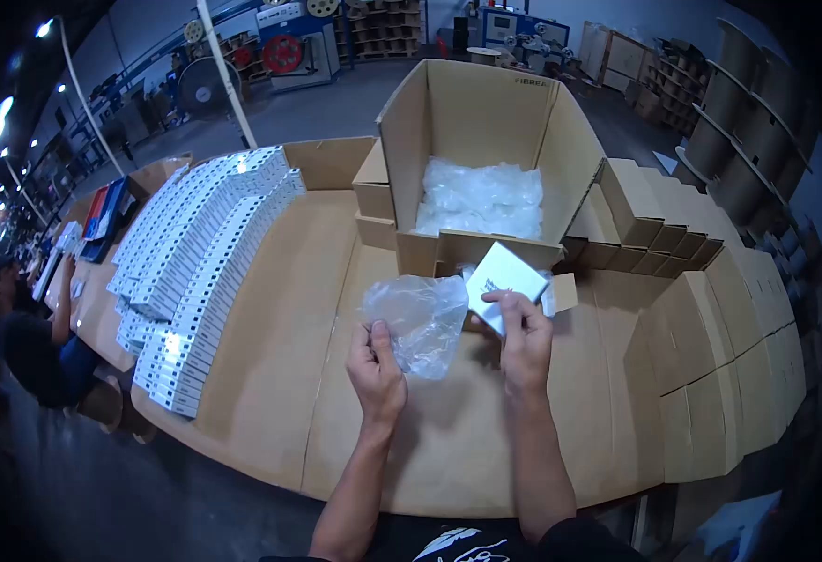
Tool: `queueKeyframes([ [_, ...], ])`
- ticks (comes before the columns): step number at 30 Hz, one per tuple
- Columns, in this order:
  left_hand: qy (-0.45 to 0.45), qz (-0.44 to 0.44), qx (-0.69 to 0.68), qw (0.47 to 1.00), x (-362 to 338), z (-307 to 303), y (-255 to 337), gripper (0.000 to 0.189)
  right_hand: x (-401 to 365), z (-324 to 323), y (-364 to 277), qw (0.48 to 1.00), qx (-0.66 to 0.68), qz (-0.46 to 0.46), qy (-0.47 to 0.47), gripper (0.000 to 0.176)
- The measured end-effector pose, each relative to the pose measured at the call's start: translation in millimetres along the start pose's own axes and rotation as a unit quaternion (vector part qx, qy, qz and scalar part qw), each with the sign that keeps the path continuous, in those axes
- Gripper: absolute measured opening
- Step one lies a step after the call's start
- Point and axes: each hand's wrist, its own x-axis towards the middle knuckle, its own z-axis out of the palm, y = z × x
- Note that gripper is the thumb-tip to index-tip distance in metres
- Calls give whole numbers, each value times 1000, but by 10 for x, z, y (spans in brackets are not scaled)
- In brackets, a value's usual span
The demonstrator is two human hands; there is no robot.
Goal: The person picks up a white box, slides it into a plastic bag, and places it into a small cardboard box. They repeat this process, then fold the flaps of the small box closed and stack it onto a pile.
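Observation:
A clear plastic bag [422, 318] hangs from my left hand [377, 372], pinched between thumb and fingers. My right hand [525, 348] grips a white square box [506, 281] with small dark print, its thumb and a finger on the face. Bag and box are close together above the cardboard-covered table [270, 375]. Just behind them stands a tall open carton [486, 112] with several clear plastic bags [482, 199] inside. Partly hidden behind the white box is a small open brown box [561, 294].
Stacked rows of white boxes [195, 253] cover the table's left part. Brown cardboard boxes [710, 347] are stacked at the right. A co-worker [41, 328] sits at the far left. Machines [289, 51] and large spools [757, 112] stand beyond the table.

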Motion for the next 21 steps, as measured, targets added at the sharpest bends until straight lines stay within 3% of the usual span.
queueKeyframes([
  [3, 6, 25, 57, 998, -153, -144, -35, 26, -414, 102, 84, 993, -75, 27, -82, 33],
  [5, 1, 33, 70, 997, -210, -200, 0, 26, -637, 249, 11, 986, -110, -4, -126, 27],
  [8, -21, -10, 83, 996, -239, -362, 33, 24, -782, 160, 124, 984, -128, 53, -115, 24],
  [12, -96, 0, 57, 994, -306, -579, -127, 17, -879, 7, 124, 982, -114, 79, -132, 23],
  [15, -100, -61, 41, 992, -425, -624, -125, 15, -942, -6, 117, 969, -223, 24, -105, 23],
  [16, -105, -20, 83, 991, -436, -619, -72, 15, -948, 10, 105, 974, -202, 34, -101, 23],
  [19, -102, -41, 48, 993, -535, -665, -190, 16, -936, 52, 127, 986, -149, 39, -71, 22],
  [20, -118, -147, -12, 982, -552, -754, -200, 16, -952, 68, 183, 989, -135, 29, -52, 21],
  [21, -83, -119, -2, 989, -531, -792, -204, 15, -961, 72, 216, 992, -119, 19, -33, 20],
])
